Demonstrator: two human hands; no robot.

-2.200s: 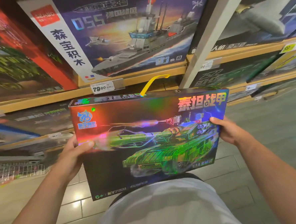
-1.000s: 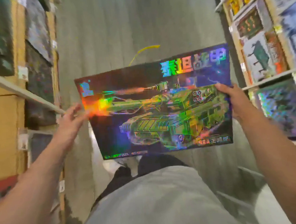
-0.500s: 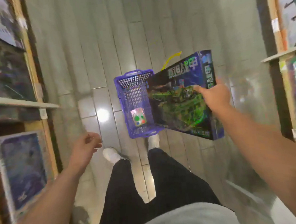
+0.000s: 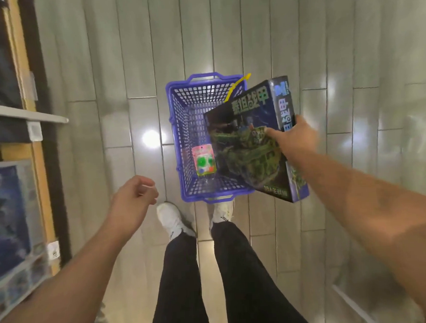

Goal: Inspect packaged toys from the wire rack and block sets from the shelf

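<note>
One hand, the right grip [image 4: 296,137], clasps the tank block set [image 4: 253,144] tilted over the purple basket [image 4: 180,138]; left grip [image 4: 134,201] loosely curled, holding nothing, left of basket.

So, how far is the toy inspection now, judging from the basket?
Done: one small packaged toy already lies in the purple basket. In hand: the right hand grips the tank block set box, tilted over the basket's right side. The left hand holds nothing. Left: setting the box down.

Overhead glare on floor tiles [image 4: 152,138]; edges blurred, bowed.
</note>
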